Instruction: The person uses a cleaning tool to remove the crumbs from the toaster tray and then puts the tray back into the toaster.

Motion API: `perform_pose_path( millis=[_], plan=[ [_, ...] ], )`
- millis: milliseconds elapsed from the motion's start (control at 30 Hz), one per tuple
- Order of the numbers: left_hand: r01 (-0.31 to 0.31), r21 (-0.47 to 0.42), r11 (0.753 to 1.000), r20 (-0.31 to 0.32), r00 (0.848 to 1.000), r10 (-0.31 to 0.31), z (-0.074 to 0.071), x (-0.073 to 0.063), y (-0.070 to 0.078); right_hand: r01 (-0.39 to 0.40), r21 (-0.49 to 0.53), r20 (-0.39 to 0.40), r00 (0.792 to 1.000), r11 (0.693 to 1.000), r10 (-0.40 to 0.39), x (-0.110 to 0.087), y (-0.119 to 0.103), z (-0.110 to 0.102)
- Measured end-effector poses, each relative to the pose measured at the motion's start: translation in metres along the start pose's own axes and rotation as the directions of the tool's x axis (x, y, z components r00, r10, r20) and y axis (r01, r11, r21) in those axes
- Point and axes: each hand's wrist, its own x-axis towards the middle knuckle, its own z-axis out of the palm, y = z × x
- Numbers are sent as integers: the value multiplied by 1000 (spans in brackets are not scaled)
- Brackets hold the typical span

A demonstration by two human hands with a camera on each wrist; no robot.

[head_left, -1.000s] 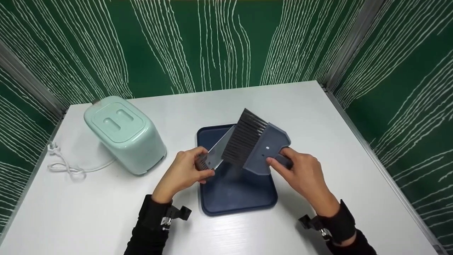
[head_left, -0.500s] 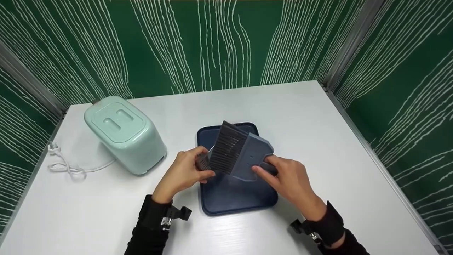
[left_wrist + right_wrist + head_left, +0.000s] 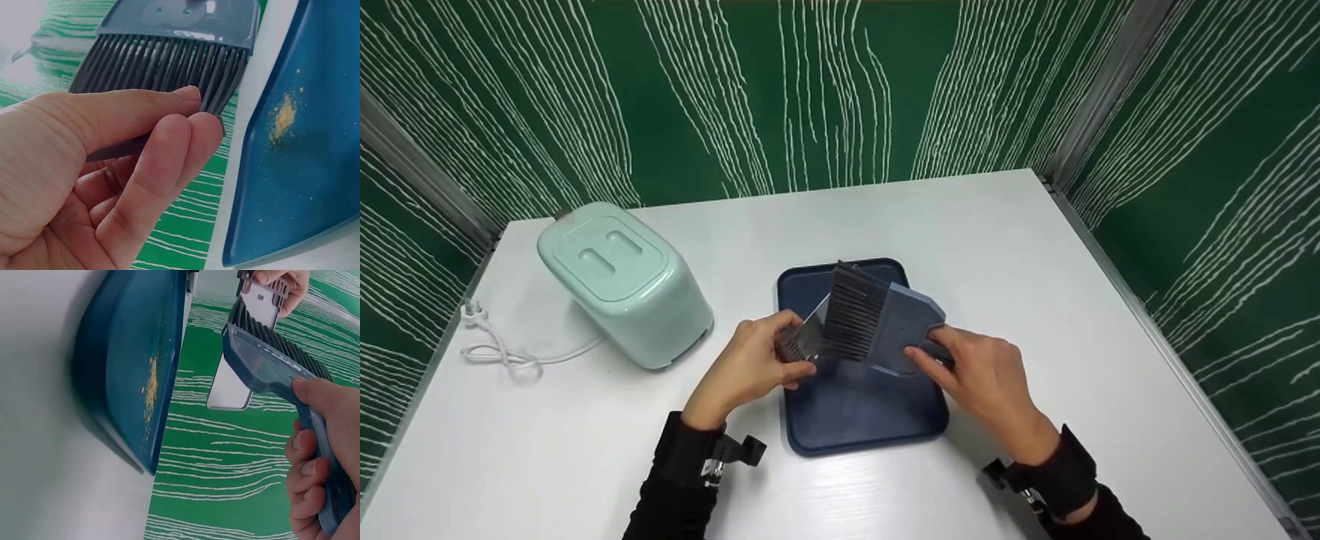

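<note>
My left hand [image 3: 746,367] pinches the slotted end of a crumb tray [image 3: 812,334], a thin shiny metal plate held tilted above a navy tray [image 3: 862,416]. The plate's long bare part [image 3: 229,385] shows in the right wrist view. Fingers of my right hand [image 3: 988,375] wrap the handle of a blue-grey hand brush [image 3: 911,322], thumb laid along its body. Dark bristles [image 3: 855,311] overlap the crumb tray's face and hide much of it from the head view. Yellowish crumbs [image 3: 283,117] lie in a small pile on the navy tray.
A mint-green toaster [image 3: 622,277] stands left of the hands on the white table [image 3: 1080,300]. Its white cord [image 3: 551,361] and plug [image 3: 472,315] lie at the table's left side. Green walls with white streaks [image 3: 840,90] enclose the back and sides.
The brush has swept left and down along the crumb tray toward my left hand, then shifted slightly back to the right. My left hand and the navy tray have stayed in place.
</note>
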Motion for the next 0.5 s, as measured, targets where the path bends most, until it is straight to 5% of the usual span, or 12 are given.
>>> perform_pose_path(
  millis=[500],
  plan=[
    [-22, 31, 999, 20, 1000, 22, 0, 1, -2, -89, -80, -44, 995, 993, 86, 1, 19, -7]
  ],
)
